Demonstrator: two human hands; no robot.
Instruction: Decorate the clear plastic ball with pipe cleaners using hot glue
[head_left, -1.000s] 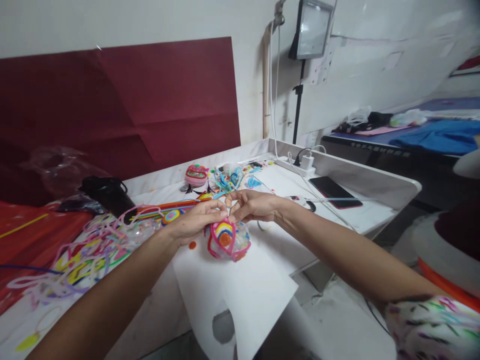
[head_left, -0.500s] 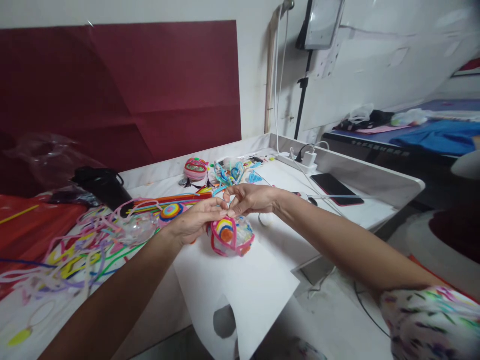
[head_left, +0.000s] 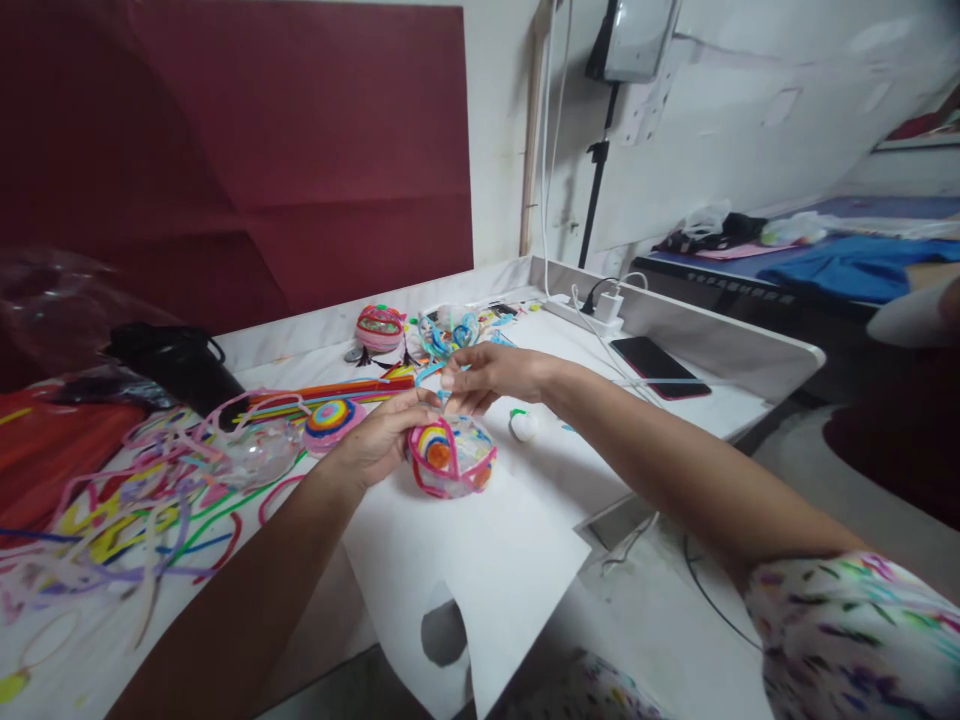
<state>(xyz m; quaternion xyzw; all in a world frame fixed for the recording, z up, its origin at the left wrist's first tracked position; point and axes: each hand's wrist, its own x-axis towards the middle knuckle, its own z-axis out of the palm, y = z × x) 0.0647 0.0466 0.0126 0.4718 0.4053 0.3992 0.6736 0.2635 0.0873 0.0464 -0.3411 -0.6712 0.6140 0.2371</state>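
Observation:
My left hand [head_left: 379,437] and my right hand [head_left: 487,373] meet above a small clear ball wrapped in pink pipe cleaner with a rainbow spiral on its side [head_left: 448,457]. The ball rests on a white paper sheet [head_left: 465,560] at the table's front. Fingers of my left hand curl around the ball's left side. My right hand's fingers are pinched together just above the ball's top; what they pinch is too small to make out. A round spiral disc [head_left: 330,420] lies just left of my left hand.
A tangle of coloured pipe cleaners [head_left: 142,490] covers the left of the white table [head_left: 675,400]. Straight pipe cleaners [head_left: 330,392], a decorated ball [head_left: 377,328], a black bag [head_left: 176,365], a phone [head_left: 660,366] and a power strip with charger [head_left: 592,312] lie further back.
The view has shifted, so the table sits a little lower and left. Both hands stay together at the ball; my right hand's pinch has lifted slightly above it.

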